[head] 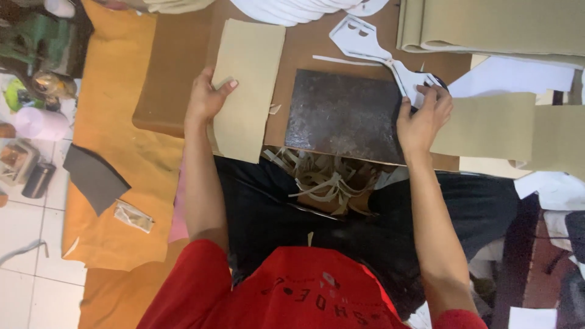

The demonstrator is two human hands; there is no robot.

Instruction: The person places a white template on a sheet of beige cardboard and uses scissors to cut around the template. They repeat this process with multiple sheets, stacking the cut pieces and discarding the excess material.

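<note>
Bench: brown board bench (183, 55), seen from above; its near edge runs in front of the person's lap, its left edge drops to an orange sheet.
Room: white tiled floor (24, 231) at far left, cluttered with small items; a green machine (36, 36) sits at the top left corner of the view.
Orange sheet: large orange sheet (116, 140) spread left of the bench, carrying a dark grey cut piece (94, 176) and a small clear packet (134, 216).
Left hand: left hand (206, 97) lies flat on the left edge of a tan sheet, thumb over the top; grip pressing down on it, not clenched.
Tan sheet: tan sheet (247, 88), long and rectangular, on the bench near its left side, its lower end overhanging the near edge.
Cutting slab: dark worn cutting slab (344, 116), square, mid-bench against the near edge, bare on top, between the two hands.
Right hand: right hand (421, 117) at the slab's right edge; grip curled onto the end of a white template.
White template: white template (372, 45), flat with cut-out holes, angled from the far middle of the bench down to the right hand.
Right side: tan strip (487, 125) under and beyond the right hand; folded tan material (493, 24) at the far right corner; white paper (518, 76) between them.
Offcuts: tangle of pale offcuts (320, 176) hanging below the near edge, over the lap.
</note>
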